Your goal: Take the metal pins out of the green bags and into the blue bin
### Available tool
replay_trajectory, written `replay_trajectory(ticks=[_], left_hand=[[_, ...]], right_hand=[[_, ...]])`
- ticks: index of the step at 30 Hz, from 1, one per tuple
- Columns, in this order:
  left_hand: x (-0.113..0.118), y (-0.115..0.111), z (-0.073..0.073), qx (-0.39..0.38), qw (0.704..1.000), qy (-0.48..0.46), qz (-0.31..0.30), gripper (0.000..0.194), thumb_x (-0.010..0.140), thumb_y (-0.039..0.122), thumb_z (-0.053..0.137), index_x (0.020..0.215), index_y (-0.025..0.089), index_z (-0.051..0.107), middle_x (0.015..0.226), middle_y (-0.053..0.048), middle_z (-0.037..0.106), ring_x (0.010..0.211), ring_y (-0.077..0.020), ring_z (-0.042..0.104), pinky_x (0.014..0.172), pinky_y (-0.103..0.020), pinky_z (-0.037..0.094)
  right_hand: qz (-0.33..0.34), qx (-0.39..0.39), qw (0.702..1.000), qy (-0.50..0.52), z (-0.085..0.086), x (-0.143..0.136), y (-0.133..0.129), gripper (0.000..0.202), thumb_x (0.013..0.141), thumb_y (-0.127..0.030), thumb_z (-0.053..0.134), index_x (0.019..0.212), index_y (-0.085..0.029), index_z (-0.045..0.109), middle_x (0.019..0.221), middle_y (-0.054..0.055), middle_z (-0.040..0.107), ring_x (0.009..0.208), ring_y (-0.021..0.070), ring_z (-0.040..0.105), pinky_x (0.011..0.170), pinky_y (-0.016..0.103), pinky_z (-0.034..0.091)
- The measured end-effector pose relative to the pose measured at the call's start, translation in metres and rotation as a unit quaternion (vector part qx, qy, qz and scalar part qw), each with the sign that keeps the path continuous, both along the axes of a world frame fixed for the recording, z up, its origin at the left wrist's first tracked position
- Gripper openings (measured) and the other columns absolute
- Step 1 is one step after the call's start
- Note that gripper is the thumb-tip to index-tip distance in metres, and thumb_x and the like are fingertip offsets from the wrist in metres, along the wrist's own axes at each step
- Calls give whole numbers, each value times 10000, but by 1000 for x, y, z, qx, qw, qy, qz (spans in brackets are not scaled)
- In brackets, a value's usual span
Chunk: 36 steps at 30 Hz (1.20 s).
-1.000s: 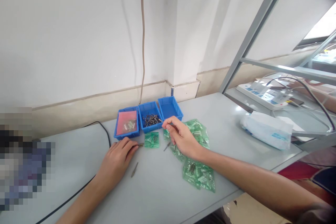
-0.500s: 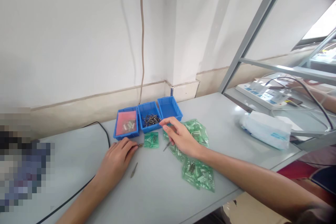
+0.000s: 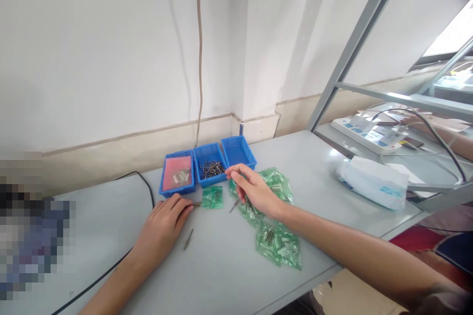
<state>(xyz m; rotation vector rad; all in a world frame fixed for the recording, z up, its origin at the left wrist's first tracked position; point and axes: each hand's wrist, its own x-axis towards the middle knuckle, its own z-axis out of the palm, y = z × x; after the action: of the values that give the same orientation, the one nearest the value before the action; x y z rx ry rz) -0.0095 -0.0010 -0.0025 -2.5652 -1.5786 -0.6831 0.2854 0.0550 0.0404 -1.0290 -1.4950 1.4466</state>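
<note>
My left hand (image 3: 168,219) rests on the table with fingers closed round some small metal pins (image 3: 197,204), whose ends stick out past the fingertips. My right hand (image 3: 254,192) hovers over green plastic bags (image 3: 279,241), thumb and forefinger pinched by the front corner of the middle blue tray (image 3: 207,183). Whatever may be in that pinch is too small to make out. The middle tray holds a heap of dark metal pins (image 3: 213,168). One loose pin (image 3: 234,206) lies below my right fingers, another (image 3: 188,239) right of my left hand. A small green bag (image 3: 212,197) lies between both hands.
A left blue tray (image 3: 177,190) holds pink material and a clear bag; the right blue tray (image 3: 238,150) stands behind my right hand. A black cable (image 3: 150,189) runs along the left. A white plastic packet (image 3: 375,184) lies right, beside a metal frame (image 3: 354,34).
My right hand shifts very slightly, its thumb and forefinger still close together. The left hand and the things on the table stay as they were.
</note>
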Motion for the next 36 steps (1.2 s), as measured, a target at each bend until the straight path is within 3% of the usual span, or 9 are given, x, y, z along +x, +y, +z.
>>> replay_trajectory(ticks=[12,19,23,28,33,36], left_hand=[[-1,0,-1,2,1000,-4,0,329,1140,405,424,1090,241,705,1014,-42,693,839,-222,645,793,-359,481],[3,-3,6,46,997,-69,-1,230,1123,365,500,1114,241,694,1052,-41,716,895,-201,665,812,-325,506],[7,-8,12,87,989,-122,-4,168,1107,333,551,1113,242,692,1028,-36,722,910,-180,675,820,-293,524],[16,-15,16,70,980,-180,-43,121,1095,285,570,1112,247,683,971,-26,718,808,-152,674,752,-261,544],[21,-18,17,38,976,-193,-98,117,1087,256,574,1141,251,678,965,-27,714,846,-160,692,754,-254,561],[21,-18,17,31,976,-188,-110,114,1084,248,579,1144,251,676,973,-24,725,858,-160,700,770,-252,569]], right_hand=[[-14,2,1000,18,1,-1,-1,380,1041,-542,560,1260,-239,631,1131,44,652,559,74,493,465,219,445],[-24,58,998,-27,1,2,-5,266,1065,-482,567,1189,-264,656,862,-9,608,560,112,483,488,240,422],[43,204,974,-87,5,4,-10,195,1056,-373,617,1104,-242,752,1013,43,647,757,145,585,630,261,488],[193,355,907,-114,2,1,-19,223,1038,-285,633,1178,-230,797,1223,108,673,900,177,649,749,294,556],[218,393,886,-118,-4,0,-22,274,1039,-280,636,1273,-238,772,1356,122,676,1064,217,687,974,371,563],[226,376,891,-117,-1,1,-21,293,1046,-271,619,1305,-246,754,1377,116,676,1044,205,699,925,346,586]])
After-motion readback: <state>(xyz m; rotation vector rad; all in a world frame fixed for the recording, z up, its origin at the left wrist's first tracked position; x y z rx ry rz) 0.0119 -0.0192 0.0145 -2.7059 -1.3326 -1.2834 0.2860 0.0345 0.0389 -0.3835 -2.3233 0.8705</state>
